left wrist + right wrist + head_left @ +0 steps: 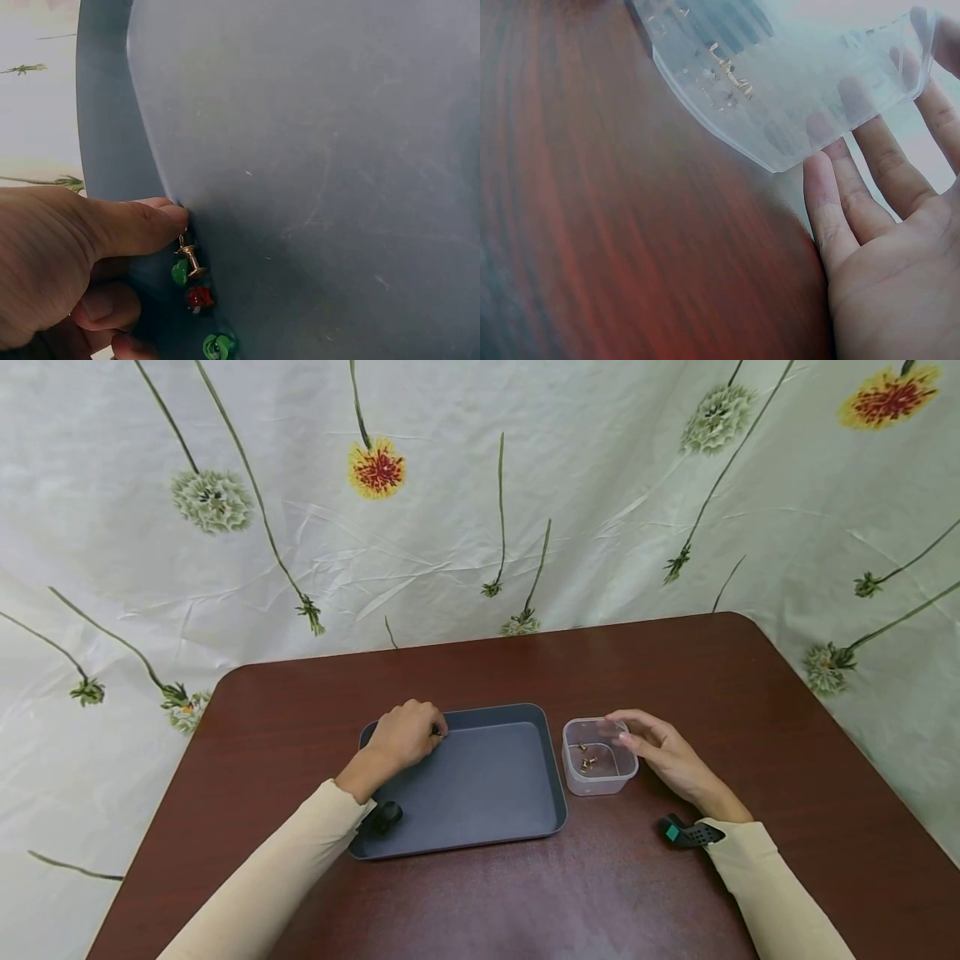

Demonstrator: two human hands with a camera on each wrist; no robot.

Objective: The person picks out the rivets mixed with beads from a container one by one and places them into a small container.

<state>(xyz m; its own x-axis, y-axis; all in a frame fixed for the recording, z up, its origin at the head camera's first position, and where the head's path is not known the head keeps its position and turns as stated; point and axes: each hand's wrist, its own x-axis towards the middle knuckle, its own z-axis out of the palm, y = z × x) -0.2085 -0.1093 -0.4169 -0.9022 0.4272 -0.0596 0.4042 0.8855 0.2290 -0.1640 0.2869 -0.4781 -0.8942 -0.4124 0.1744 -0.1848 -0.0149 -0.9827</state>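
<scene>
My left hand (pixel 408 732) reaches into the far left corner of a dark grey tray (pixel 491 785). In the left wrist view its thumb and forefinger pinch a small gold spool-shaped stud (pixel 193 262) by the tray wall. Close to the stud lie a red rose-shaped piece (pixel 199 298) and green pieces, one of them a green curled piece (pixel 218 346). My right hand (pixel 663 756) rests at the right side of a clear plastic box (pixel 600 785), its fingers extended along the wall. Several small gold pieces (pixel 587 763) lie inside that box.
Tray and box stand side by side on a dark red-brown table (pixel 465 902). Behind the table's far edge hangs a white cloth (pixel 442 552) printed with flowers. Dark bands sit at both wrists, and the left one (pixel 386 817) is over the tray.
</scene>
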